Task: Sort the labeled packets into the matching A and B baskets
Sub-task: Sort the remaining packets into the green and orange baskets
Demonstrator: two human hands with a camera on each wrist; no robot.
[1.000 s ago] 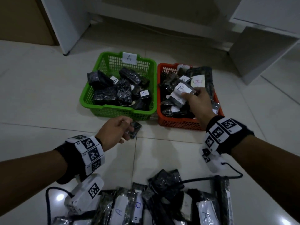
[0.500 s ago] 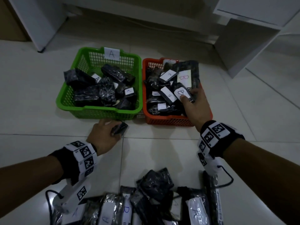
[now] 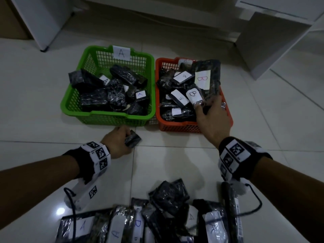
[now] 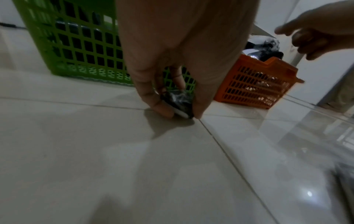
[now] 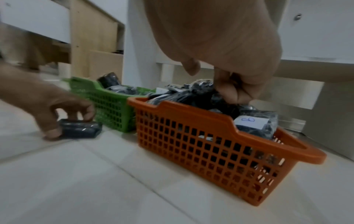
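Dim, cool indoor light in all views. Point glare on the glossy white tiled floor (image 3: 60, 211), also in the left wrist view (image 4: 309, 193). Soft shadows under both hands. Wrist views motion-blurred, noisy; the head view bends straight lines at edges.

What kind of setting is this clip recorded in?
Probably an indoor room at home or in an office, with the work done on the floor: glossy pale floor tiles, white furniture legs and panels, and a wooden cabinet side behind the baskets.
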